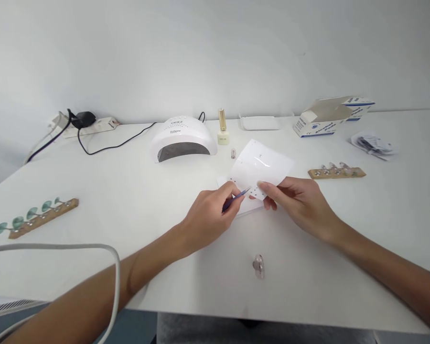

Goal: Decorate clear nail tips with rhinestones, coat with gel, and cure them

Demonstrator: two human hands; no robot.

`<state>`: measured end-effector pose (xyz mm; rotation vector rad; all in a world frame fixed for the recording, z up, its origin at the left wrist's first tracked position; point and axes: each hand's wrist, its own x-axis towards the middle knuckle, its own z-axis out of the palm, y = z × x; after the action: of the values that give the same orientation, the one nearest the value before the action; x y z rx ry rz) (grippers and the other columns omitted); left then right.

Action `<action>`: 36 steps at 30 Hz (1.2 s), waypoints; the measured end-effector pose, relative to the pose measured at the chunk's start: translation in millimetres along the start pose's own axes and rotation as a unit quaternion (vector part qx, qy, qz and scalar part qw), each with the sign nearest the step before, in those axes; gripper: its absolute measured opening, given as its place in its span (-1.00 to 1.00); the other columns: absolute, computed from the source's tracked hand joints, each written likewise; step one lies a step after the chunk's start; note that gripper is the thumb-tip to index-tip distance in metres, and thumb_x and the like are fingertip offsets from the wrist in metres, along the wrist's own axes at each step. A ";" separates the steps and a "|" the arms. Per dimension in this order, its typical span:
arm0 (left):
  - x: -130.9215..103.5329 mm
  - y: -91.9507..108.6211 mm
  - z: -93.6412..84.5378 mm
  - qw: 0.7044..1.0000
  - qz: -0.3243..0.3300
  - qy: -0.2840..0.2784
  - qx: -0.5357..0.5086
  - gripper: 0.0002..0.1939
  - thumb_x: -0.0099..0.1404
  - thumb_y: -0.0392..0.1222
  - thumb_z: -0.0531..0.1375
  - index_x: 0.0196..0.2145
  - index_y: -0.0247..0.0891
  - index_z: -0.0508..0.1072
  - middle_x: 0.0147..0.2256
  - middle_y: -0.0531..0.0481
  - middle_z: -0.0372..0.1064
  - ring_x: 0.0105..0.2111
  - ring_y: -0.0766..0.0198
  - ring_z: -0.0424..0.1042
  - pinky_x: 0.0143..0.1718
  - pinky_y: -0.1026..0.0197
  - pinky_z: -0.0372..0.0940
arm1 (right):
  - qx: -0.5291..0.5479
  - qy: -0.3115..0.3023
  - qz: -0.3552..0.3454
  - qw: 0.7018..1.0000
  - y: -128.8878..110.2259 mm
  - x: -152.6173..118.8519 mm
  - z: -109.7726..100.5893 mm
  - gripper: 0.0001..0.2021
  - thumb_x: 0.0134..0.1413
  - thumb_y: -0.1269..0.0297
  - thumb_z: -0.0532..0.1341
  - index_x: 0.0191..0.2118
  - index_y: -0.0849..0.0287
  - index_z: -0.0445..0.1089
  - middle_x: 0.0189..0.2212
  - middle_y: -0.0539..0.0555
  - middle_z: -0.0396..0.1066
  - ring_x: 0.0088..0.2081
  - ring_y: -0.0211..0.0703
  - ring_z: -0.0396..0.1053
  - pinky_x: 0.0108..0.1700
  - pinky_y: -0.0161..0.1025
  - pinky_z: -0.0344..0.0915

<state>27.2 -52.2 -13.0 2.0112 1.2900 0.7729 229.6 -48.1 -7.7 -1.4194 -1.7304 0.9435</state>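
Note:
My left hand (pixel 211 210) is closed around a pair of dark blue tweezers (pixel 232 201), whose pale pointed tip reaches the lower corner of a glossy white sheet (pixel 260 165). Small dark star-like stickers dot that corner. Pinched between thumb and fingers, the sheet is held up, tilted and curled, by my right hand (pixel 297 200). Beneath it a white pad or stack of sheets (pixel 249 208) lies on the table, mostly covered. Nearer the front edge lies a clear pinkish nail tip (pixel 259 266) with a shiny round base.
A white nail lamp (pixel 184 138), a gold-capped polish bottle (pixel 222 128) and an alcohol pad box (pixel 322 117) stand along the wall. Wooden strips hold green nail tips (pixel 45 217) and clear ones (pixel 337 171). A white cable (pixel 116 272) crosses over my left forearm. A power strip (pixel 93 126) sits back left.

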 end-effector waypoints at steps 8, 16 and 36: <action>-2.8 -0.1 0.6 0.998 0.052 0.032 0.035 -0.84 0.35 -0.15 0.05 -0.39 -0.21 0.28 -0.62 0.17 0.12 -0.63 0.49 -0.01 -0.60 0.37 0.00 | -0.008 -0.008 0.022 1.000 2.0 3.0 0.5 -0.57 0.13 -0.04 0.16 -0.63 0.10 0.33 -0.63 0.01 0.38 -0.55 -0.22 0.26 -0.51 -0.24 0.07; 2.0 -8.6 0.3 0.946 0.257 0.174 0.093 -0.95 0.27 -0.34 0.16 -0.37 -0.25 0.37 -0.62 0.19 0.15 -0.64 0.52 -0.02 -0.64 0.39 -0.02 | -0.169 -0.040 0.090 0.981 5.3 17.8 -24.7 -0.47 0.14 -0.09 0.09 -0.73 0.14 0.24 -0.76 -0.03 0.27 -0.70 -0.32 0.11 -0.56 -0.25 0.06; 8.1 -17.4 -0.8 0.907 0.345 0.223 0.087 -0.88 0.19 -0.41 0.23 -0.32 -0.26 0.40 -0.54 0.14 0.40 -0.56 0.49 0.35 -0.59 0.43 0.22 | -0.040 -0.402 -0.104 0.909 -6.6 -14.3 3.1 -0.86 -0.03 0.17 0.35 -0.28 -0.02 0.51 -0.18 -0.05 0.34 -0.02 -0.15 0.21 0.01 -0.22 0.16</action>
<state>19.7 -38.8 -24.5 2.5711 0.8596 1.5655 226.0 -63.4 -4.4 -0.8932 -2.4711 1.4733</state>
